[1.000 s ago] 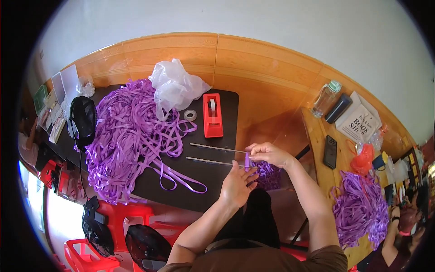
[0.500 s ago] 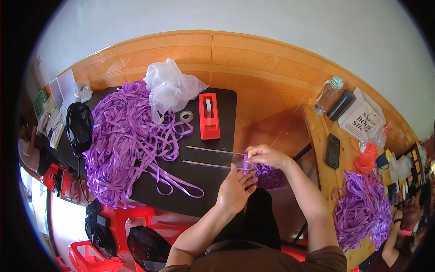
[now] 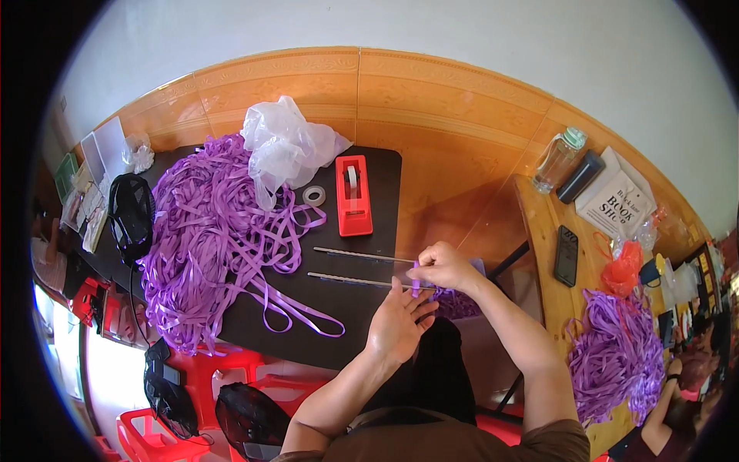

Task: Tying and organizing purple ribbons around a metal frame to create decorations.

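Observation:
Two thin metal rods lie roughly parallel across the right part of the black table, their near ends reaching past its edge. A purple ribbon spans the two rods at those ends. My right hand pinches the ribbon beside the upper rod, thumb and fingers pressed together. Below it, my left hand is turned palm up with its fingers spread, close to the ribbon at the lower rod. Whether its fingertips touch the ribbon I cannot tell. More purple ribbon lies under my right hand, partly hidden.
A large heap of purple ribbon covers the black table's left, with a clear plastic bag, tape roll and red tape dispenser nearby. A wooden table at right holds a phone, bottle and another ribbon heap.
My right hand has shifted slightly left along the ribbon and its fingers have curled more. My left hand stays nearly in place. The whole view has moved a little.

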The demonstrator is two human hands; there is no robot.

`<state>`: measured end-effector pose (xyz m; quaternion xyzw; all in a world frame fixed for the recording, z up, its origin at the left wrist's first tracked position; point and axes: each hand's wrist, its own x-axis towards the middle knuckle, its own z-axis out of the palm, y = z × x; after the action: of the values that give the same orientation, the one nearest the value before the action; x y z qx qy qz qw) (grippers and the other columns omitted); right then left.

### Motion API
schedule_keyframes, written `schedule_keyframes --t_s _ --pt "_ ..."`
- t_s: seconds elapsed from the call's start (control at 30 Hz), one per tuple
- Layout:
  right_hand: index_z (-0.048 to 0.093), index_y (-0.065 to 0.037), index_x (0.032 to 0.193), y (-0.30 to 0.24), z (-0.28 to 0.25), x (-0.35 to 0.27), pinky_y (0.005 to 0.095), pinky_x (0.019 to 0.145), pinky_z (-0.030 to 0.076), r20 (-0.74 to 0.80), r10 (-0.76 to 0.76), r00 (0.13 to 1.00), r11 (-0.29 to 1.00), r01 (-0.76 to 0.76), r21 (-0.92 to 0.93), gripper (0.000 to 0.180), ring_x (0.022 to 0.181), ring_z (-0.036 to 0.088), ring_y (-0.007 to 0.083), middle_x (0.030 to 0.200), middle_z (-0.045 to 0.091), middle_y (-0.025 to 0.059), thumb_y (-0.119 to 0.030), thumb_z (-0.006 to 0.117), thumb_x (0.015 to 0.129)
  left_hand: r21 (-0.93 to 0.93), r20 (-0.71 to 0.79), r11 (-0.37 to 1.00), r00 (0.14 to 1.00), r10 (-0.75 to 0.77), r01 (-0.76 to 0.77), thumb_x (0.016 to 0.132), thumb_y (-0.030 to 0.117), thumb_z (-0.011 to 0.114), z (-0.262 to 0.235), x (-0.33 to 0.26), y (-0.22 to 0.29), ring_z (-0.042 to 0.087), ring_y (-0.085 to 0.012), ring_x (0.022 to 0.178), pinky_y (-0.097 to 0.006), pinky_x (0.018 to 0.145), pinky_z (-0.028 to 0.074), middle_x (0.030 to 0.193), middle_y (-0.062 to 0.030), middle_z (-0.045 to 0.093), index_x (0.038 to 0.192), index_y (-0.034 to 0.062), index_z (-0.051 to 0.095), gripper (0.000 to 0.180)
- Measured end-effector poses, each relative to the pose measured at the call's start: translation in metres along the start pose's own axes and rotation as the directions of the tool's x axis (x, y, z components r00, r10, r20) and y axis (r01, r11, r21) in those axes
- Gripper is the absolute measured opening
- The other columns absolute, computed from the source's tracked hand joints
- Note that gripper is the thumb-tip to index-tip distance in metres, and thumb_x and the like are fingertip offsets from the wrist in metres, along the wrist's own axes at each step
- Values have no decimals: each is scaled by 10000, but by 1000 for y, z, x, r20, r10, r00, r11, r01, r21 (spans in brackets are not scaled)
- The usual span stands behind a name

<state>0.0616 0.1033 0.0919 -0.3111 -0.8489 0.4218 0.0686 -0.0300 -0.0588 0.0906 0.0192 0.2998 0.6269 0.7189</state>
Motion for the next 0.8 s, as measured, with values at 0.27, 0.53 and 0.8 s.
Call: schedule_keyframes --t_s 0.27,0.53,0.8 --pt "666 -72 600 -37 25 -19 481 709 344 -386 -146 911 748 -153 -645 254 796 550 303 689 628 115 -306 619 687 -42 66 999 998 -15 18 962 516 321 0 1 2 471 -220 1041 -352 892 348 1156 -88 494 1232 28 452 573" --pt "701 -81 644 -43 38 -35 446 674 311 -500 -297 813 664 -200 -720 326 782 534 281 691 627 111 -377 620 754 -25 35 1000 999 -11 11 945 535 339 8 -5 3 444 -191 1029 -335 907 329 1142 -71 499 1202 26 484 588" --pt "686 -58 649 -29 40 -40 409 650 343 -596 -308 742 799 -138 -586 375 700 572 241 669 634 92 -419 667 750 -43 50 999 998 -24 26 944 527 351 3 -2 3 452 -205 1040 -340 912 331 1151 -76 499 1209 22 478 584"
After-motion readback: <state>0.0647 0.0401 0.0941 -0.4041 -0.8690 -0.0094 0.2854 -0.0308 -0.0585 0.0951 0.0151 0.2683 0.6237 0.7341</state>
